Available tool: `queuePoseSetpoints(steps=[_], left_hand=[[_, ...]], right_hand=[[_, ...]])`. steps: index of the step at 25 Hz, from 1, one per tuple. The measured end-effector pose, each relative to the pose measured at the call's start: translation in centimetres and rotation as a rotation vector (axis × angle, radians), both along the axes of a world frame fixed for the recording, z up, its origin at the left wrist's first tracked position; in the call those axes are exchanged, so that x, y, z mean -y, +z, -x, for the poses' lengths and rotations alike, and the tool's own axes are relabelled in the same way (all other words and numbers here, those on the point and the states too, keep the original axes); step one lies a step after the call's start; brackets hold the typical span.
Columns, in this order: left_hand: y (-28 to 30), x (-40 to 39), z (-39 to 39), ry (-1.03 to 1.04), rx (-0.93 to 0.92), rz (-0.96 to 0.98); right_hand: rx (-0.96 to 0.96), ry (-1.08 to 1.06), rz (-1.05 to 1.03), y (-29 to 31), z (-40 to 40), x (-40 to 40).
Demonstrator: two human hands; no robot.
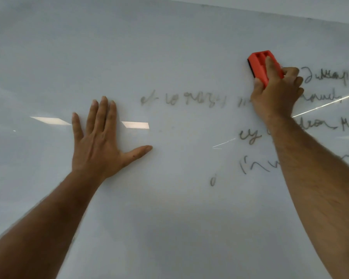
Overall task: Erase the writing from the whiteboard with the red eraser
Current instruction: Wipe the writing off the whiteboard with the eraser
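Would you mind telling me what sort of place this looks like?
Probably an office or meeting room: a wall-sized whiteboard with handwriting, and rectangular ceiling-light reflections in its gloss.

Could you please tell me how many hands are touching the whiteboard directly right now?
1. The left hand lies flat on the whiteboard, left of the writing. The right hand grips the red eraser instead; any contact under it is hidden.
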State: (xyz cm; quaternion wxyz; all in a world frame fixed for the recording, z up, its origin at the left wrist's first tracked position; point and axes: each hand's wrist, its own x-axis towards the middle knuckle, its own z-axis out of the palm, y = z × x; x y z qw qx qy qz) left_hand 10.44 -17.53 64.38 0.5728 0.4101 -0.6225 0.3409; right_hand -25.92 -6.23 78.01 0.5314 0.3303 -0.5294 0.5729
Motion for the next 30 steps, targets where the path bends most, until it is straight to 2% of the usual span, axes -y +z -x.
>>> queuePoseSetpoints(steps=[3, 7, 20, 26, 30], left_hand=[[-0.1, -0.1, 0.0, -0.002, -0.011, -0.006], [0.0, -0.1, 0.2, 0.013, 0.003, -0.011], [-0.3, -0.5, -0.3, -0.017, 0.023, -0.031], [-1.2, 0.0, -1.1, -0.035, 0.037, -0.018], [-2.1, 0.2, -1.3, -0.057, -0.022, -0.009]], right_hand=[[0.059, 0.042, 0.019, -0.5, 1.5, -0.3], [0.070, 0.083, 0.024, -1.7, -1.1, 0.5], [-0.391, 0.149, -0.093, -6.6, -19.1, 6.3], [-0.547, 0.183, -0.164, -10.9, -22.8, 6.9], [-0.640, 0.188, -0.237, -12.9, -22.6, 6.4]])
